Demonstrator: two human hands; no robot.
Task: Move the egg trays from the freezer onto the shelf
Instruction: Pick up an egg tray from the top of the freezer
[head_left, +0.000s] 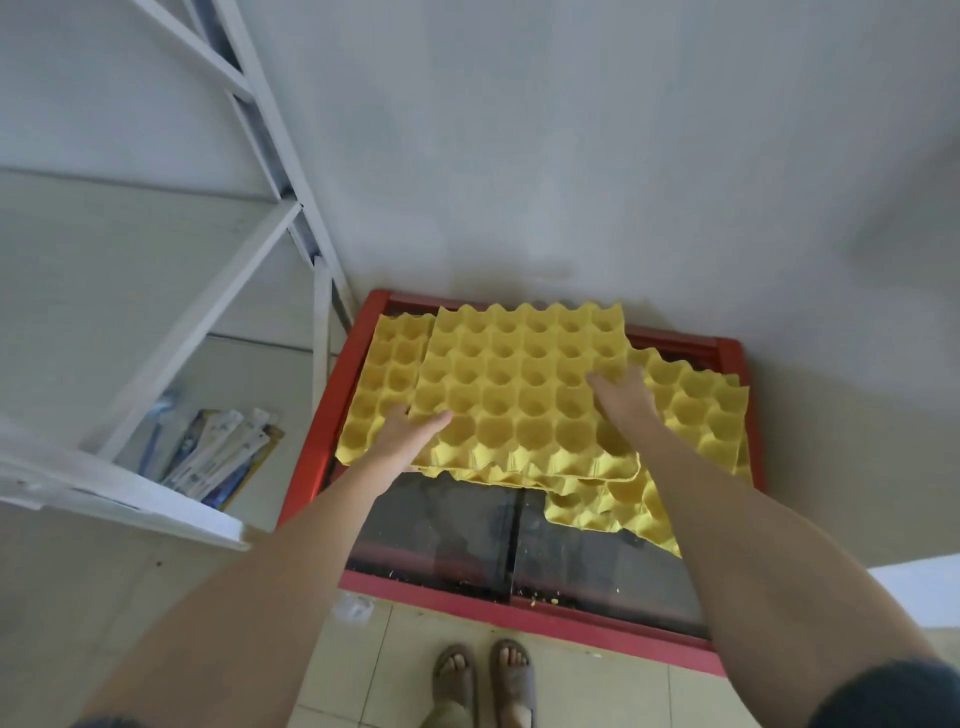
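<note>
Fingers (436, 420) of both hands grip the top egg tray (519, 395), flat, cups up

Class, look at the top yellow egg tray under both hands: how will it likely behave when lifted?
The top egg tray is empty, so it is probably light. Its thin moulded cups suggest it may flex if lifted by one edge; the left hand and right hand at opposite sides should limit that. Nested trays may lift together.
</note>
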